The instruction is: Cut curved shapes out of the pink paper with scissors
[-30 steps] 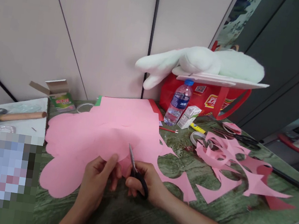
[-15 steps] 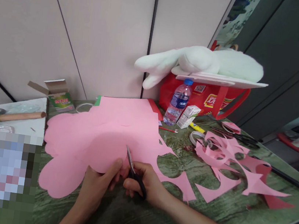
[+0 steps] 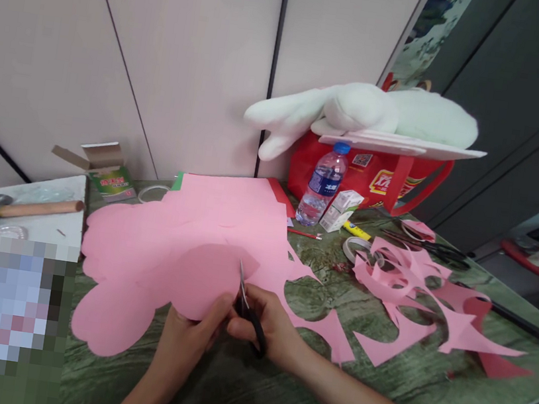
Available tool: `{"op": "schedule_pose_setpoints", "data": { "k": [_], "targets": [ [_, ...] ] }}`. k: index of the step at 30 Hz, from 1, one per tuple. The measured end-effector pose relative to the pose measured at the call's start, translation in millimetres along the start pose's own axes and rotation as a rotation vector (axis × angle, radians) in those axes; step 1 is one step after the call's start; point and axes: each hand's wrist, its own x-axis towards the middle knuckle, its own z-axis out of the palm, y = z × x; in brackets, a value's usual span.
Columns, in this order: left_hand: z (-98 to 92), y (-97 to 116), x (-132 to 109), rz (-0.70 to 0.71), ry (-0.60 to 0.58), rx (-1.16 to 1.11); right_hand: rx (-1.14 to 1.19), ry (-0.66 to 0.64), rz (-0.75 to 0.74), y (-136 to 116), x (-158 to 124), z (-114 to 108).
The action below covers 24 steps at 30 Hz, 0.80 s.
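Holding scissors at lower centre, the right hand points them up-frame across the pink cutout. The left hand pinches its lower edge.

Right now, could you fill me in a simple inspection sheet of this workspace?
Surface: green, marble-patterned tabletop.
Job's things: scissors; rounded pink paper piece; larger pink sheets behind it.
Clutter: pink offcuts heaped at right; bottle standing; small carton; hammer at left; opened green box.
Hands: left hand grips the rounded piece; right hand holds the scissors.
Cables: nothing seen.
Surroundings: pale wall; red bag; white plush item above the bag; lower-left corner pixelated, unreadable.
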Motion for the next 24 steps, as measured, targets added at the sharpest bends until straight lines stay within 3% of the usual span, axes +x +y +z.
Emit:
{"op": "schedule_pose_setpoints", "data": {
  "k": [14, 24],
  "targets": [
    [0.0, 2.6, -1.0, -0.038, 0.017, -0.043, 0.0, 0.007, 0.027, -3.0, -1.3, -0.1],
    [-2.0, 5.3, -0.1, 0.01, 0.014, 0.012, -0.015, 0.014, 0.028, -3.6, -1.0, 0.5]
  ]
}}
